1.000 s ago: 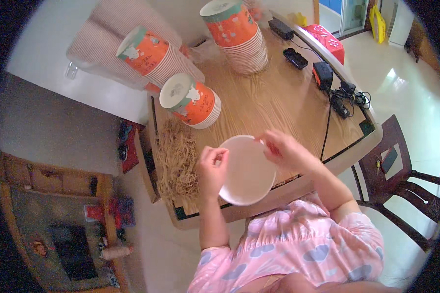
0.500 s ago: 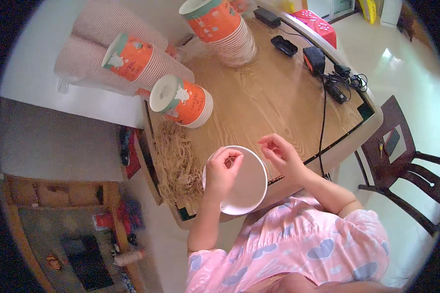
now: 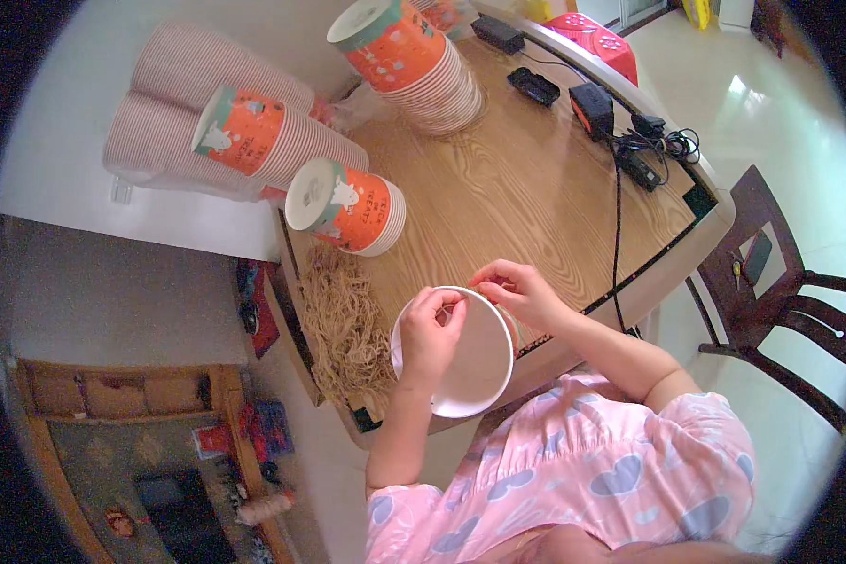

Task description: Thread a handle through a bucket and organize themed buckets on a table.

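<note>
A white-lined paper cup (image 3: 477, 368) stands mouth up at the table's near edge, between my forearms. Over its left side, my left hand (image 3: 430, 331) is closed in a pinch, fingertips close to the far rim. Whatever is between those fingers is too small to name. My right hand (image 3: 521, 295) is also closed, its fingertips pinched at the cup's far rim, close to the left fingers. What it grips is hidden. Left of the cup lies a tangled bundle of tan twine (image 3: 340, 324), and beyond that a short stack of orange and green printed paper cups (image 3: 362, 211).
Taller stacks of similar cups (image 3: 254, 132) (image 3: 409, 61) stand at the back, with plastic-wrapped cups (image 3: 160, 150) at far left. Black adapters and cables (image 3: 637, 164) lie at the table's right, one cable (image 3: 618, 244) running over the near edge. A dark chair (image 3: 757, 273) stands at right.
My right hand has moved left to the cup's far rim, nearer to my left hand, and its fingers have closed. My left hand stays over the cup. The whole view has shifted slightly.
</note>
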The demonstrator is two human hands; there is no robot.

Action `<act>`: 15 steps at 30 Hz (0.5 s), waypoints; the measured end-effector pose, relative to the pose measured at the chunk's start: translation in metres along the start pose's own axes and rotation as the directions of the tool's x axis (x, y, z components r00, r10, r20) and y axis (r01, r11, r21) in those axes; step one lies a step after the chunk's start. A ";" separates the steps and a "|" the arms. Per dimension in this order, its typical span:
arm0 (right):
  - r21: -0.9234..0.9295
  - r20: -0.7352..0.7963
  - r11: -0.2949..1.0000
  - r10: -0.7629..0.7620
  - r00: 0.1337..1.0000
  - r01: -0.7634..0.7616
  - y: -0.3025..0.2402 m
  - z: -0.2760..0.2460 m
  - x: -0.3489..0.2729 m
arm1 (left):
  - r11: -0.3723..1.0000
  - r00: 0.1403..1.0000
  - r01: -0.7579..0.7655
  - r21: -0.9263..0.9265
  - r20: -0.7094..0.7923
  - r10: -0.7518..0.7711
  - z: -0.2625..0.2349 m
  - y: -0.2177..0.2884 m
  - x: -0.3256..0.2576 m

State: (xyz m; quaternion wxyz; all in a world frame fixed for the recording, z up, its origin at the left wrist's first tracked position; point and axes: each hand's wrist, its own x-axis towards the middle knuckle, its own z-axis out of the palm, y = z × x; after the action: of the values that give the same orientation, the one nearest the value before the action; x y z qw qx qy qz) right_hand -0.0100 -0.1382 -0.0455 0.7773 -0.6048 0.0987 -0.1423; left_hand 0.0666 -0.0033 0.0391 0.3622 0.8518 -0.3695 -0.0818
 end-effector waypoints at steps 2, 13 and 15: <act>-0.007 0.016 1.000 0.011 1.000 -0.010 0.000 -0.001 0.001 | 1.000 1.000 0.010 0.019 0.008 -0.010 0.000 0.002 0.000; 0.014 0.066 0.999 0.038 0.997 -0.039 -0.004 -0.001 0.000 | 0.999 0.999 -0.038 0.020 0.004 0.037 0.001 0.000 -0.001; 0.019 0.070 0.999 0.040 0.997 -0.041 -0.006 -0.001 0.000 | 0.998 0.999 -0.052 0.030 0.006 0.052 0.001 0.000 -0.001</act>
State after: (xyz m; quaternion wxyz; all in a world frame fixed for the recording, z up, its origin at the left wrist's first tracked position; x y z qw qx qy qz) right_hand -0.0114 -0.1407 -0.0402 0.7892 -0.5992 0.0825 -0.1065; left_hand 0.0653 -0.0032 0.0381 0.3504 0.8470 -0.3937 -0.0691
